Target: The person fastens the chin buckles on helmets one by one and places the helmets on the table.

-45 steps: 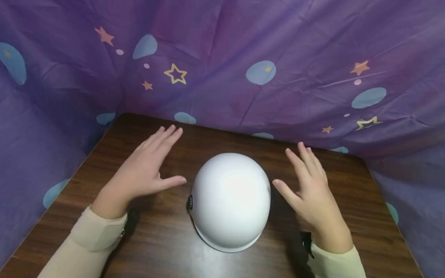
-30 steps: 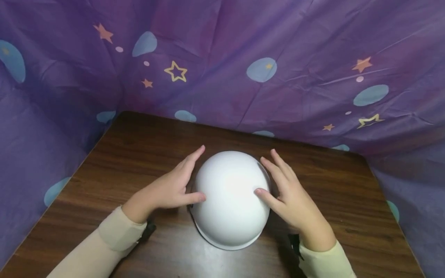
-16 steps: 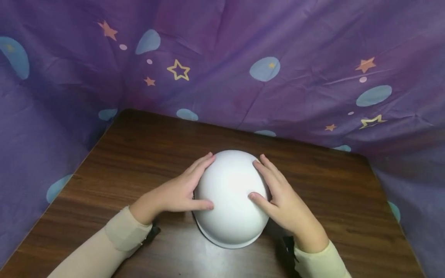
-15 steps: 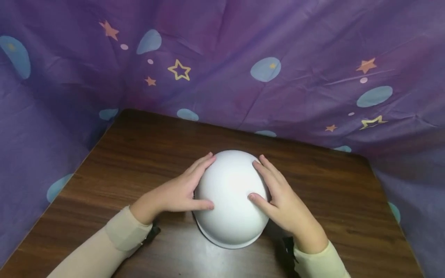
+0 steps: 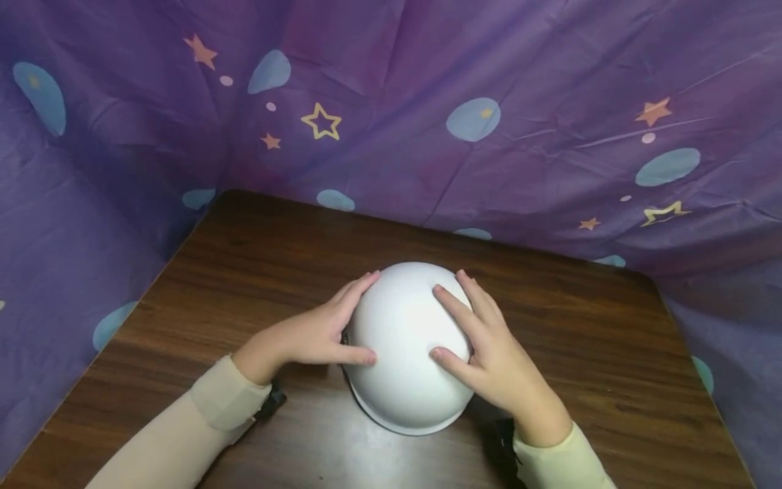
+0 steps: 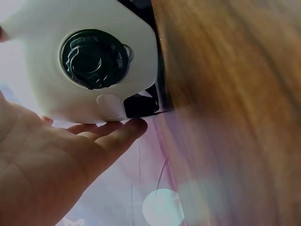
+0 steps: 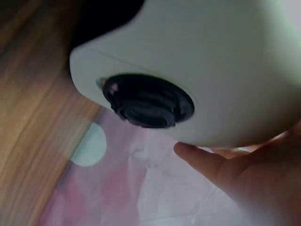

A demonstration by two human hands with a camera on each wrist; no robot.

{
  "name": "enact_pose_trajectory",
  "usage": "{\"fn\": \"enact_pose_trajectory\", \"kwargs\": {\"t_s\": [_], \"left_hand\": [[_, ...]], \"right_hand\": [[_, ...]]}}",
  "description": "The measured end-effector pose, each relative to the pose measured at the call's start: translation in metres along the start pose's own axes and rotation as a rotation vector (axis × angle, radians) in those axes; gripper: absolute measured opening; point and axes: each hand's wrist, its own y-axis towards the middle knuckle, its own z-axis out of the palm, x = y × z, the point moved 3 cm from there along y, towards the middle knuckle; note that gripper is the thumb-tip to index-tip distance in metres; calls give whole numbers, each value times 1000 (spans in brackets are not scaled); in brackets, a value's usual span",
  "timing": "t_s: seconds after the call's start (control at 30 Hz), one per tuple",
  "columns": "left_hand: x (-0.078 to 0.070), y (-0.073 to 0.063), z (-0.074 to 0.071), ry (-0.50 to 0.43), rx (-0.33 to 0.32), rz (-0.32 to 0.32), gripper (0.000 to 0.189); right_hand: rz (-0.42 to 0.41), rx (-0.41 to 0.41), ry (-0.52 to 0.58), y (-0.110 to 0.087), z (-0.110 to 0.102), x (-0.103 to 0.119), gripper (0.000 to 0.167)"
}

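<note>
Both wrist views cut off the white helmet (image 5: 403,339).

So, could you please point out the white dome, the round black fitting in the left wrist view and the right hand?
White dome (image 5: 404,339), head view: middle of its curved shell.
Round black fitting (image 6: 95,60), left wrist view: middle of its face.
Right hand (image 5: 499,358), head view: back of the hand.

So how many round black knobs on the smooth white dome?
2: left round black knob beside the left hand, right round black knob beside the right hand, both on the white dome. Hidden sides may hold more.
</note>
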Motion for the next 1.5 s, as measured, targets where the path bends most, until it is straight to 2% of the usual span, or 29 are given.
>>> {"fn": "enact_pose_trajectory", "kwargs": {"t_s": [0.2,0.47,0.73,0.87,1.1,1.3,1.5], "left_hand": [[3,3,1,-21,7,15,134],[8,2,0,-70,34,-40,144],[8,3,-1,-88,-40,-31,146],[6,3,-1,-58,-60,-20,146],[-6,2,-4,-9,-110,0,143],[-25,-4,-5,23,-194,10,136],[-43,-9,-3,118,-280,68,125]], "right_hand": [[-50,-42,-6,0,4,0,91],[-67,-66,5,0,7,2,100],[-75,-79,14,0,8,4,109],[-83,-84,-6,1,7,6,111],[-112,-120,-54,1,4,10,112],[-115,-162,-90,1,-1,16,113],[-136,-232,-103,3,-7,22,114]]}}
